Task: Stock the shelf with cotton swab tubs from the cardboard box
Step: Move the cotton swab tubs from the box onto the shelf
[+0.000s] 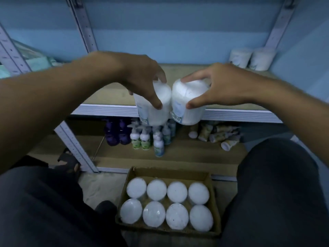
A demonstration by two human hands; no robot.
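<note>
each hand grips one tub from above, left hand (142,81) on the left tub (154,104), right hand (219,86) on the right tub (188,104), in front of the shelf (222,104) edge; lift both clear of the lip, set them upright beside the two tubs at the back (251,58); eight wait in the cardboard box (214,207)

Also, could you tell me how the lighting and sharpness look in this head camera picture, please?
Head view: dim, with a blue cast; wide-angle bending curves the grey metal shelf edge and uprights; the two white plastic tubs on the shelf's far right look soft; the white round lids in the brown cardboard box are bright but not glaring; labels on the held tubs are unreadable.
</note>
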